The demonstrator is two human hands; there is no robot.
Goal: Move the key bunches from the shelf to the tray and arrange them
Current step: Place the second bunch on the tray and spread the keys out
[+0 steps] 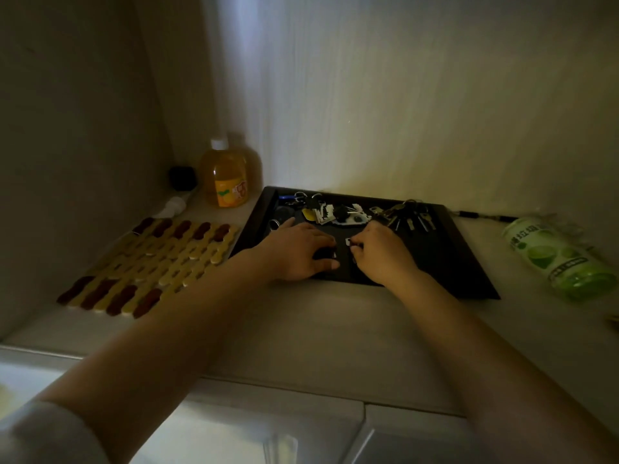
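Observation:
A black rectangular tray lies on the pale shelf against the back wall. Along its far side lie key bunches: one with black-and-white tags, a metal bunch with several long keys, and a small bunch with a blue fob at the far left corner. Both hands rest inside the tray's near half. My left hand grips a small dark key fob between thumb and fingers. My right hand pinches a small pale tag or key joined to it. The piece between the hands is mostly hidden.
A yellow-and-brown wooden trivet lies left of the tray. An orange drink bottle and a black plug stand in the back left corner. A green bottle lies on its side at the right. The shelf's front edge runs below my forearms.

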